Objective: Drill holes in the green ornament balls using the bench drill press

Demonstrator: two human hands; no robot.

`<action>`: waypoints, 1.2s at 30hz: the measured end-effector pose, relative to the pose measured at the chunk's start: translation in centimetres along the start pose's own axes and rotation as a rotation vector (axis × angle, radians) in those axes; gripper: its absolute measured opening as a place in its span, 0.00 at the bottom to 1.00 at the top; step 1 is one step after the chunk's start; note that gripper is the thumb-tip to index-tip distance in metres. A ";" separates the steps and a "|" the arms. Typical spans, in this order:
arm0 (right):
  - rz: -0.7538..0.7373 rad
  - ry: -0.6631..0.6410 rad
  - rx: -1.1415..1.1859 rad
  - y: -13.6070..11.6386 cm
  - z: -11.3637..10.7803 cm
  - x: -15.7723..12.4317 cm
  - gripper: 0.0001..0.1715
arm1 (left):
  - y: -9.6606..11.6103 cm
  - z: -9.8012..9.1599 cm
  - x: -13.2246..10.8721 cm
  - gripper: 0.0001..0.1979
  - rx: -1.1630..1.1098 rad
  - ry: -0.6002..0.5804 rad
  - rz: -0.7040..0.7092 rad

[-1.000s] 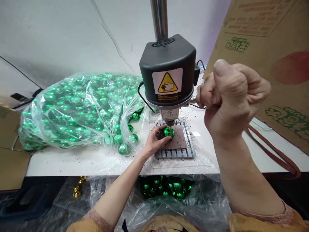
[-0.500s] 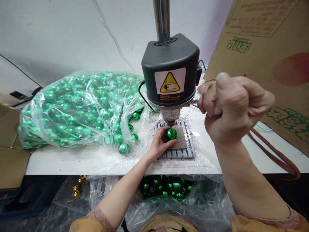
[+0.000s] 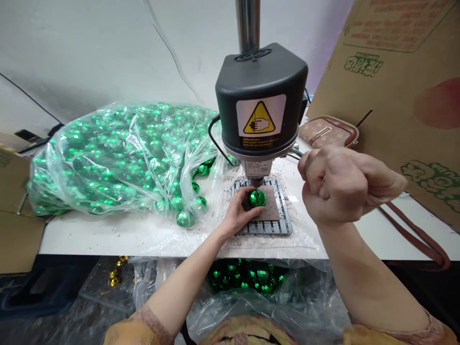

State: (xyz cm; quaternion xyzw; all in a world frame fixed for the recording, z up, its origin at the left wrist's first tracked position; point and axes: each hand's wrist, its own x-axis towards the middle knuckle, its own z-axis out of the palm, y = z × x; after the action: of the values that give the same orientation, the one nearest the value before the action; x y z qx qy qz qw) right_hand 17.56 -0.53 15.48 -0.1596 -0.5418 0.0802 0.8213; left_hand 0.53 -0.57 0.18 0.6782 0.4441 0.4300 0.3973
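A shiny green faceted ball (image 3: 258,198) stands on a flat square pad (image 3: 273,211) on the grey slotted base plate (image 3: 286,225) of a drill press (image 3: 261,105). My left hand (image 3: 239,211) is closed around the ball's left side, thumb in front and fingers behind. Just above the ball is the drill chuck (image 3: 257,182), its bit at the ball's top; I cannot tell how deep it reaches. My right hand (image 3: 345,184) is a fist around the feed lever (image 3: 295,151), whose grip end the fingers hide.
A clear plastic bag (image 3: 118,158) full of green balls lies at left, with a few spilling out. More green balls (image 3: 247,275) are in plastic below the table edge. Dark shavings dot the table. A patterned purse (image 3: 328,132) and a cardboard box (image 3: 391,115) stand at right.
My right fist has moved down with the lever, leaving more of the purse in view. My left hand still holds the ball in place. The view has shifted slightly.
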 end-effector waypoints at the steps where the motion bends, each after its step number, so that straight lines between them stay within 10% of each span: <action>1: -0.010 0.014 0.001 0.0 0.0 -0.1 0.29 | 0.0 0.0 0.0 0.26 -0.003 0.002 0.003; 23: -0.195 -0.107 0.054 0.9 -1.2 -1.9 0.25 | 0.4 0.0 -0.1 0.26 0.001 0.012 -0.009; 29: 0.106 0.092 -0.027 -1.0 1.2 1.4 0.28 | 0.5 0.4 0.0 0.28 -0.028 0.049 -0.046; 36: 0.291 0.011 -0.012 -1.5 2.2 4.7 0.25 | 3.2 0.7 -4.4 0.23 0.273 0.327 0.133</action>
State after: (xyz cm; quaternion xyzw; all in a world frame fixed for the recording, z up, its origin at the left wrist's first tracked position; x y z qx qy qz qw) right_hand 17.41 -0.10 20.89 -0.2416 -0.5091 0.1942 0.8029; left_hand 0.96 -5.73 1.89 0.6747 0.5111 0.4954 0.1951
